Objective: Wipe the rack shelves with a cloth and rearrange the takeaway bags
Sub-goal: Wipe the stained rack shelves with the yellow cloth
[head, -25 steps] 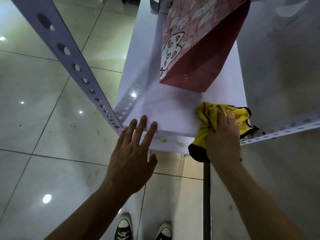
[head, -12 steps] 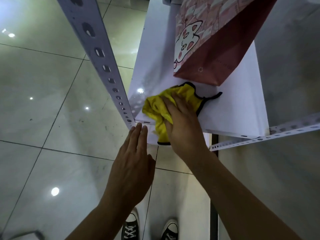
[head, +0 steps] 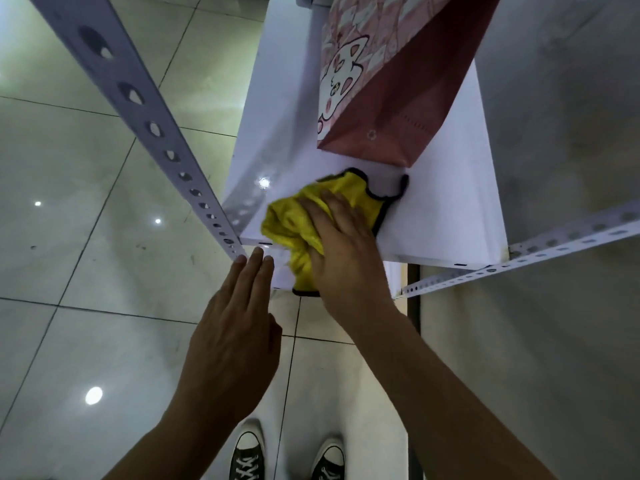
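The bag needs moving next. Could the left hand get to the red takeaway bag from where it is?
Probably yes. The left hand is open at the shelf edge; the right hand and yellow cloth lie partly between, but bare shelf leads to the takeaway bag.

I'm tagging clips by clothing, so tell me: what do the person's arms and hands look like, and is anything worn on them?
Both forearms are bare as far as the frame shows; no sleeves come into view. The left hand and the right hand carry no gloves, and no rings, watch or wristband are visible. Each shows its back to the camera.
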